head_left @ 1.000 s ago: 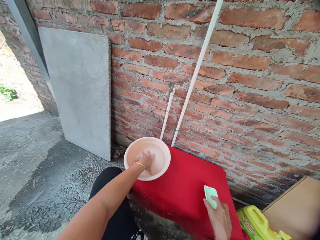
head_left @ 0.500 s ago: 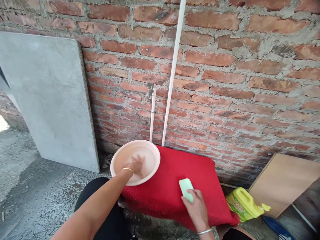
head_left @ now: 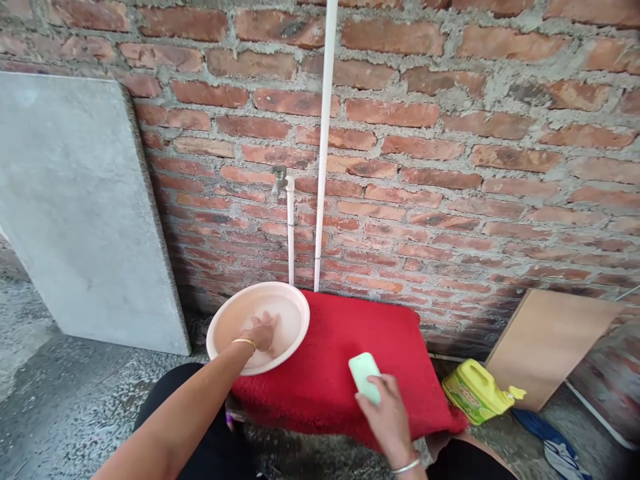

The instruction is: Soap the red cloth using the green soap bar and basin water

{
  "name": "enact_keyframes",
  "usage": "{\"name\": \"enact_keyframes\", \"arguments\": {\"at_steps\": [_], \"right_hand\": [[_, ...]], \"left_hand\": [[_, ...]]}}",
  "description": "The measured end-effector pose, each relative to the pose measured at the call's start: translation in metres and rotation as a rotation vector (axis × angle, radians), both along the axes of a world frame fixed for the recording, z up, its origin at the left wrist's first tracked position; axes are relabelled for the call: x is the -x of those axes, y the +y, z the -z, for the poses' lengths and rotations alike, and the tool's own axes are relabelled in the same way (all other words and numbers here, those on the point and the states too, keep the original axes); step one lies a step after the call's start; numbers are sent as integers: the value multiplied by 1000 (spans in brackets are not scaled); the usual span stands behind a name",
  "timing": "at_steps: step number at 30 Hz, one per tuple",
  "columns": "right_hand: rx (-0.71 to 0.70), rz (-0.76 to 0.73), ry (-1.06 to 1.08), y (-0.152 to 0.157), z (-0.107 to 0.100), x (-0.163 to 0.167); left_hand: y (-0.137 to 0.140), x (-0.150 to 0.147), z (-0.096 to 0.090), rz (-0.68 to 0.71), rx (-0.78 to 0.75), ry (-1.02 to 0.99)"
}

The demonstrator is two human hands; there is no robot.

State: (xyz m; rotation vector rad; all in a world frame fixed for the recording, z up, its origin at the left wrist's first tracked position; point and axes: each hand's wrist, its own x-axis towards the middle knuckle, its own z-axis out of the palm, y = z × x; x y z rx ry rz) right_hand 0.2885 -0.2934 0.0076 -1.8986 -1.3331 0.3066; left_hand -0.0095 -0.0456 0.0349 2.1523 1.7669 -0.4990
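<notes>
My left hand (head_left: pixel 261 333) reaches into a pale pink basin (head_left: pixel 217 313), its fingers spread in the cloudy water with nothing visible in them. The basin stands at the left end of a red cloth (head_left: pixel 370 327) draped over a low bench or table. In my right hand (head_left: pixel 387 413) is a pale green oblong block (head_left: pixel 364 375) with rounded corners, held between thumb and fingers over the cloth. Its underside is hidden, so I cannot tell its exact kind.
A metal tap (head_left: pixel 279 180) on a white pipe stands behind the basin, before a brick wall (head_left: pixel 425 173). A grey slab (head_left: pixel 85 213) leans at left. To the right are a yellow jug (head_left: pixel 475 392), a tan board (head_left: pixel 550 347) and blue slippers (head_left: pixel 543 430).
The view has swung slightly right, so everything sits further left in it. My left hand stays in the basin, and my right hand keeps hold of the green block over the cloth.
</notes>
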Motion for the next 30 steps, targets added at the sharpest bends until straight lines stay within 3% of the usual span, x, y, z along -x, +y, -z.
{"name": "enact_keyframes", "arguments": {"at_steps": [3,5,8,13,15,17,19,22,26,30], "right_hand": [[82,-208,-54,9,0,40],[109,-194,-88,9,1,38],[109,-31,-86,0,5,-7],[155,404,-74,-33,8,-110],[178,540,-114,-44,8,-132],[166,583,-146,-45,7,-133],[111,514,-134,-33,6,-112],[43,244,-52,-2,0,-50],[81,-146,-85,34,-13,52],[136,-334,-189,49,-17,111]], "left_hand": [[-1,-2,-3,16,52,81],[-3,-4,-6,22,63,108],[-5,-5,-11,31,60,128],[-8,-5,-15,42,45,117],[-8,-6,-15,39,45,109],[-6,-7,-13,36,43,101],[-5,-7,-11,32,41,92],[-2,-6,-7,23,43,85],[1,-3,-2,26,49,94],[4,0,2,25,51,84]]}}
